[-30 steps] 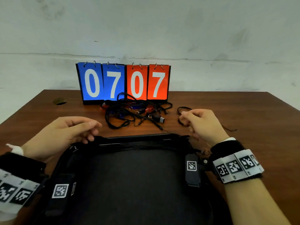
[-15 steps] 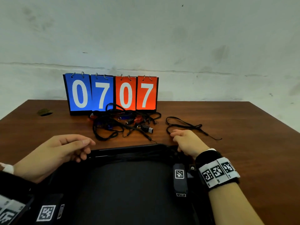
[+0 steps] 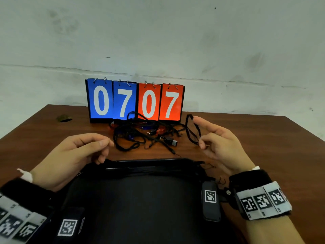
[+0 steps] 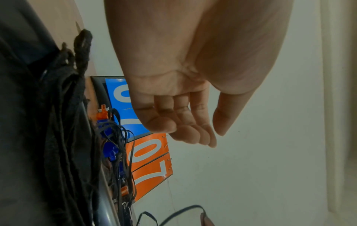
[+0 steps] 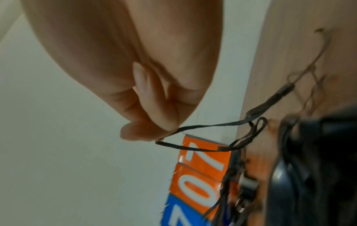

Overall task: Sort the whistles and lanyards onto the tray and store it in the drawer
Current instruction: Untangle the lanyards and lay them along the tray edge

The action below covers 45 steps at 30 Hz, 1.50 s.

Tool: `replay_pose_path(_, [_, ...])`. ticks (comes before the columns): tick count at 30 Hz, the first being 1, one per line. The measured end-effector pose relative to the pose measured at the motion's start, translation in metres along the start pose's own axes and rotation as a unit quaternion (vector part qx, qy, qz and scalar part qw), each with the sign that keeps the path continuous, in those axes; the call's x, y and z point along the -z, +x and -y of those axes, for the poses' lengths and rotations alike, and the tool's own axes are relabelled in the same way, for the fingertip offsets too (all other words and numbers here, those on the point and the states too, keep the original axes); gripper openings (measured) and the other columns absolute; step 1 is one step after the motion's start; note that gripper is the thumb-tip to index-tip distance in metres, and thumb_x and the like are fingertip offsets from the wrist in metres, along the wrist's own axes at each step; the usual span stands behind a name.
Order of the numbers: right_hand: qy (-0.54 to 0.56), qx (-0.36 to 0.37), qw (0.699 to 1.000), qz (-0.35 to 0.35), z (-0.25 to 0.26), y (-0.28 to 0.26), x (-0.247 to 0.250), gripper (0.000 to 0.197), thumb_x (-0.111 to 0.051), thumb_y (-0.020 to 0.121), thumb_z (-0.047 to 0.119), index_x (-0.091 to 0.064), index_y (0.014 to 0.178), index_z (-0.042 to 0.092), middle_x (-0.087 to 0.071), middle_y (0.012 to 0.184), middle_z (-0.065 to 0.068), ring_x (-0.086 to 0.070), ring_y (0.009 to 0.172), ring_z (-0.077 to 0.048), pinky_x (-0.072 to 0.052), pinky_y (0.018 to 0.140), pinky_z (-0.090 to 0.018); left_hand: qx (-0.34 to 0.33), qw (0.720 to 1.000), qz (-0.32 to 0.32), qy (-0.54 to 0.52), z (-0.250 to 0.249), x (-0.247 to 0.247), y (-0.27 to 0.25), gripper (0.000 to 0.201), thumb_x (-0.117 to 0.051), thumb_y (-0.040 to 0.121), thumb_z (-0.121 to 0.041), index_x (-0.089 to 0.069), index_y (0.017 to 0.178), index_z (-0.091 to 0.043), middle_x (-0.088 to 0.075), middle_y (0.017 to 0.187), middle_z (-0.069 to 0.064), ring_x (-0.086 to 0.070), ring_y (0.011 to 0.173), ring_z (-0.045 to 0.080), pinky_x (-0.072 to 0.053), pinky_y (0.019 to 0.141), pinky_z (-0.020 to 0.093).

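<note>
Right hand [image 3: 223, 147] pinching one lanyard [image 3: 186, 129] loop, just right of the scoreboard [image 3: 135, 101]. I judge it light, limp, snag-prone. Left hand [image 3: 70, 155] relaxed, holding nothing.

Dim even indoor light, soft shadows, wide-angle edge bending, blurred right-wrist view

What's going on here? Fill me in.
A person is sorting whistles and lanyards. Their right hand pinches one black lanyard, holding its loop above the table. The left hand hovers empty by the far edge of the black tray. The tangled pile lies before the scoreboard, unsorted.
</note>
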State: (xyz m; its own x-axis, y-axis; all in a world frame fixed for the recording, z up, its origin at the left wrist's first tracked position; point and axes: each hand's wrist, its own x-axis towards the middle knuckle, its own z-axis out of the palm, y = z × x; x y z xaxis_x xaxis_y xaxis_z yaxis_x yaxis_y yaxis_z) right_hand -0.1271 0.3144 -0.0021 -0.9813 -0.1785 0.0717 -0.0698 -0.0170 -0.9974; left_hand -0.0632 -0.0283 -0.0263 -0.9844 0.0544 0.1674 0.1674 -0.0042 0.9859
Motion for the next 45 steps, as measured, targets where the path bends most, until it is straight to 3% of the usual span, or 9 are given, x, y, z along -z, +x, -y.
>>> replay_pose_path(7, [0.177, -0.004, 0.965, 0.193, 0.008, -0.010, -0.026, 0.066, -0.028, 0.088, -0.011, -0.058, 0.140, 0.018, -0.036, 0.069, -0.028, -0.015, 0.053, -0.022, -0.027, 0.034, -0.017, -0.018, 0.998, 0.058, 0.005, -0.008, -0.015, -0.009, 0.056, -0.083, 0.066, -0.057, -0.078, 0.102, -0.014, -0.068, 0.082, 0.016, -0.062, 0.071, 0.024, -0.053, 0.065, 0.027])
replay_pose_path(12, [0.155, -0.085, 0.914, 0.364, -0.002, -0.016, -0.049, 0.064, -0.037, 0.083, -0.001, -0.055, 0.142, 0.018, -0.042, 0.060, -0.008, -0.029, 0.042, -0.012, -0.030, 0.035, -0.016, -0.015, 0.993, 0.117, 0.021, -0.009, -0.027, -0.010, 0.054, -0.071, 0.085, -0.024, -0.057, 0.136, -0.036, -0.064, 0.081, 0.009, -0.060, 0.069, 0.021, -0.053, 0.067, 0.031])
replay_pose_path(16, [0.096, -0.112, 0.895, 0.421, -0.008, -0.021, -0.061, 0.060, -0.038, 0.086, 0.002, -0.055, 0.142, 0.016, -0.048, 0.054, -0.006, -0.036, 0.040, -0.009, -0.031, 0.036, -0.015, -0.014, 0.987, 0.137, 0.081, -0.010, -0.031, -0.012, 0.033, -0.068, 0.088, -0.033, -0.066, 0.120, -0.027, -0.054, 0.066, 0.006, -0.049, 0.057, 0.015, -0.048, 0.063, 0.026])
replay_pose_path(21, [0.024, -0.045, 0.936, 0.349, -0.008, -0.022, -0.066, 0.048, -0.041, 0.095, 0.003, -0.059, 0.138, 0.016, -0.071, 0.085, -0.011, -0.038, 0.042, -0.009, -0.027, 0.035, -0.017, -0.013, 0.992, 0.085, 0.092, -0.009, -0.027, -0.008, 0.016, -0.059, 0.092, -0.025, -0.072, 0.087, -0.017, -0.055, 0.061, 0.004, -0.050, 0.054, 0.017, -0.046, 0.059, 0.025])
replay_pose_path(23, [-0.008, -0.041, 0.945, 0.323, -0.009, -0.021, -0.068, 0.045, -0.041, 0.100, -0.002, -0.057, 0.138, 0.017, -0.069, 0.126, 0.002, -0.044, 0.046, -0.008, -0.029, 0.034, -0.015, -0.020, 0.991, 0.088, 0.101, -0.009, -0.027, -0.008, 0.015, -0.059, 0.092, -0.022, -0.071, 0.088, -0.014, -0.062, 0.065, 0.006, -0.054, 0.055, 0.018, -0.045, 0.056, 0.023])
replay_pose_path(25, [-0.056, -0.048, 0.949, 0.308, -0.012, -0.020, -0.070, 0.043, -0.044, 0.101, 0.001, -0.058, 0.136, 0.020, -0.065, 0.134, 0.007, -0.046, 0.047, -0.009, -0.031, 0.034, -0.015, -0.002, 0.986, 0.097, 0.132, -0.007, -0.028, -0.007, 0.013, -0.062, 0.092, -0.019, -0.072, 0.097, -0.012, -0.066, 0.068, 0.006, -0.056, 0.053, 0.016, -0.044, 0.054, 0.018])
replay_pose_path(30, [-0.196, -0.034, 0.942, 0.269, -0.022, -0.015, -0.068, 0.027, -0.056, 0.099, 0.011, -0.067, 0.121, 0.023, -0.078, 0.095, -0.004, -0.047, 0.043, -0.013, -0.038, 0.044, -0.019, 0.137, 0.949, 0.180, 0.220, 0.000, -0.025, -0.007, 0.021, -0.075, 0.087, -0.019, -0.076, 0.108, -0.025, -0.068, 0.065, 0.004, -0.055, 0.048, 0.015, -0.044, 0.055, 0.014])
replay_pose_path(37, [-0.309, -0.138, 0.858, 0.387, -0.029, -0.022, -0.077, 0.046, -0.061, 0.097, 0.022, -0.050, 0.140, 0.037, -0.070, 0.075, 0.001, -0.051, 0.044, -0.009, -0.040, 0.035, -0.021, 0.228, 0.892, 0.275, 0.276, 0.004, -0.025, -0.007, 0.025, -0.083, 0.079, -0.031, -0.078, 0.104, -0.031, -0.066, 0.063, 0.001, -0.054, 0.045, 0.008, -0.043, 0.056, 0.014])
replay_pose_path(45, [-0.279, -0.158, 0.884, 0.340, -0.033, -0.020, -0.079, 0.026, -0.060, 0.098, 0.025, -0.066, 0.122, 0.029, -0.063, 0.071, 0.006, -0.046, 0.048, -0.008, -0.035, 0.041, -0.020, 0.246, 0.890, 0.296, 0.243, 0.007, -0.027, -0.008, 0.023, -0.072, 0.090, -0.031, -0.076, 0.112, -0.034, -0.051, 0.053, 0.000, -0.041, 0.045, 0.011, -0.035, 0.047, 0.018])
